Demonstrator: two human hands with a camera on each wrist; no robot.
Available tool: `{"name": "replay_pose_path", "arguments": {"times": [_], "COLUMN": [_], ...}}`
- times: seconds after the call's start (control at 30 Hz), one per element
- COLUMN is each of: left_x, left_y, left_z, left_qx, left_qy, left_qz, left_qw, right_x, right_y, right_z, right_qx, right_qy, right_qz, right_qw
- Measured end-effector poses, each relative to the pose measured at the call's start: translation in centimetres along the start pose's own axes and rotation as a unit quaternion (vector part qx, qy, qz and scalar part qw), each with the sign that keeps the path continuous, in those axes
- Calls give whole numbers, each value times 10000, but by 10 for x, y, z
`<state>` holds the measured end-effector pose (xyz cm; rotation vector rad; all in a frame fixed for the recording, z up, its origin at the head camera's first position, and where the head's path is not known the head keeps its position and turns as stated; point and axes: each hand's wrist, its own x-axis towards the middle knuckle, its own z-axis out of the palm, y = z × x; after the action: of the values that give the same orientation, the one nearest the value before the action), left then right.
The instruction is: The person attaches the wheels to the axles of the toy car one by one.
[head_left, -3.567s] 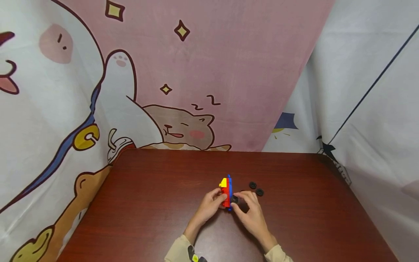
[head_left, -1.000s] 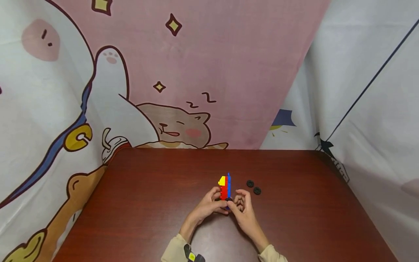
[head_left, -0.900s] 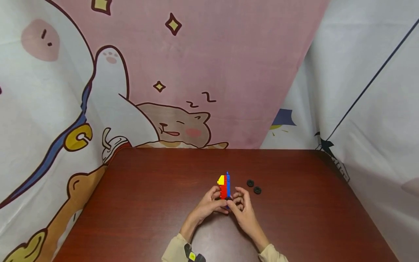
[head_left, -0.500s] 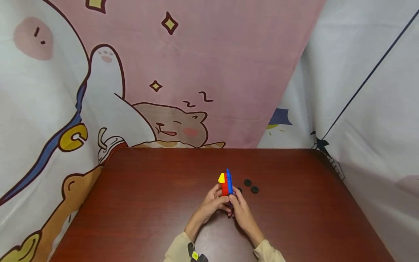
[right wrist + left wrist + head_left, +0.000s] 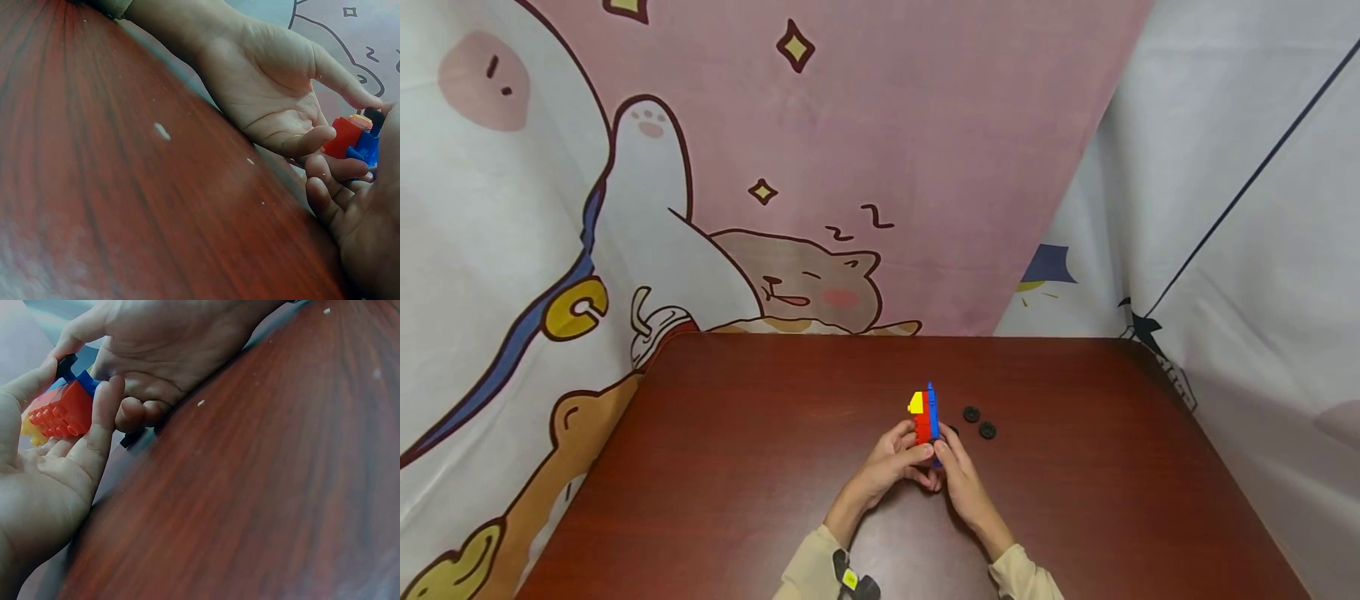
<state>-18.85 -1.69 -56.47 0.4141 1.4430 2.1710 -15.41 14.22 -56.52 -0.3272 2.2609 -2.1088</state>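
A toy brick car with a red body, yellow front piece and blue base is held up on end above the table. My left hand grips its red side between thumb and fingers. From the right, my right hand holds the car's near end, its thumb at the blue base and its fingers partly hidden. In the left wrist view, a black wheel is at the car's blue part, touched by thumb tips; the right wrist view shows the red body between both hands.
Two loose black wheels, one farther and one nearer, lie on the brown table right of the car. Another dark round piece shows partly behind the right fingers. A printed cloth hangs behind the table.
Earlier the right hand held a wheel against the car's blue side. A second ago its fingers stood apart from the car; now they close around the near end. The left hand keeps its grip.
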Motion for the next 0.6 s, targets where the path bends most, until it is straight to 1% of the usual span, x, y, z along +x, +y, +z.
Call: {"name": "replay_pose_path", "arguments": {"times": [0.13, 0.33, 0.5, 0.6], "left_x": [1, 2, 1, 2], "left_y": [-1, -3, -3, -3], "left_z": [-1, -1, -1, -1], "left_qx": [17, 85, 147, 167], "left_qy": [-47, -15, 19, 10], "left_qz": [4, -50, -64, -41], "left_qw": [10000, 10000, 9999, 9999], "right_x": [0, 1, 2, 2], "right_y": [-2, -1, 0, 1], "right_z": [1, 2, 2, 1], "right_qx": [34, -19, -110, -143], "right_qy": [40, 74, 106, 78], "right_qz": [103, 161, 184, 127], "right_qw": [9999, 9998, 9997, 9998]}}
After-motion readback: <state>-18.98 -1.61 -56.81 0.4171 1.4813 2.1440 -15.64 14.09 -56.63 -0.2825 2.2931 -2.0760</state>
